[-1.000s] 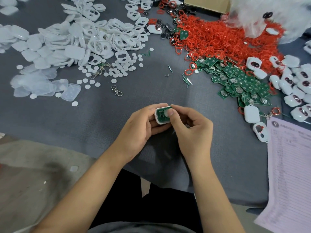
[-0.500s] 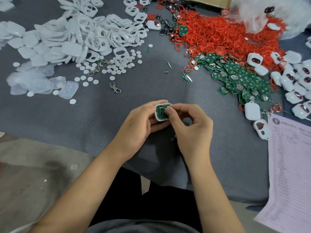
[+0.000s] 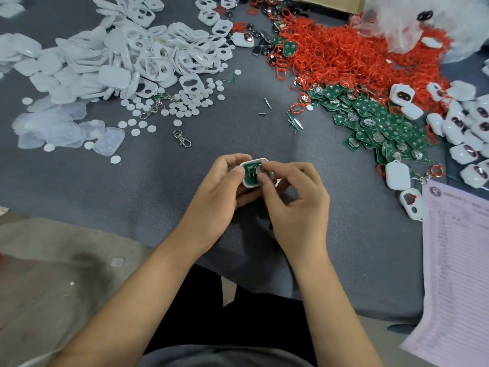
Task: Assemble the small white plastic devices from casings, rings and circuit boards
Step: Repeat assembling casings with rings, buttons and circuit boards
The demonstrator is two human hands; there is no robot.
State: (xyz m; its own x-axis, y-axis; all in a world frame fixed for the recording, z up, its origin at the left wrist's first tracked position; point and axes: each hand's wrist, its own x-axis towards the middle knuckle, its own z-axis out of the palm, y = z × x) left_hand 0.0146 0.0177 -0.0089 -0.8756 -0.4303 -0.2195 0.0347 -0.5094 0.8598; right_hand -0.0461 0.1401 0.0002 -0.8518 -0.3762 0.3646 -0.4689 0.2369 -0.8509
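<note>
My left hand (image 3: 217, 192) grips a small white casing (image 3: 248, 183) with a green circuit board (image 3: 250, 171) lying in it, held just above the grey cloth. My right hand (image 3: 296, 205) pinches the board's right side, thumb and forefinger on it. White casing halves (image 3: 148, 62) lie heaped at the back left. A big pile of red rings (image 3: 352, 59) sits at the back right, with green circuit boards (image 3: 378, 125) spread below it. Assembled white devices (image 3: 468, 133) cluster at the far right.
Small white discs (image 3: 164, 109) and clear covers (image 3: 66, 131) lie left of centre, with a metal clasp (image 3: 182, 139) near them. A printed paper sheet (image 3: 455, 260) hangs at the right edge. A plastic bag (image 3: 428, 19) fills the top right corner. The grey cloth (image 3: 132, 197) ends near my lap.
My hands and the casing have stayed in place. My right thumb slid lower on the board, uncovering more of its green face and a round white part.
</note>
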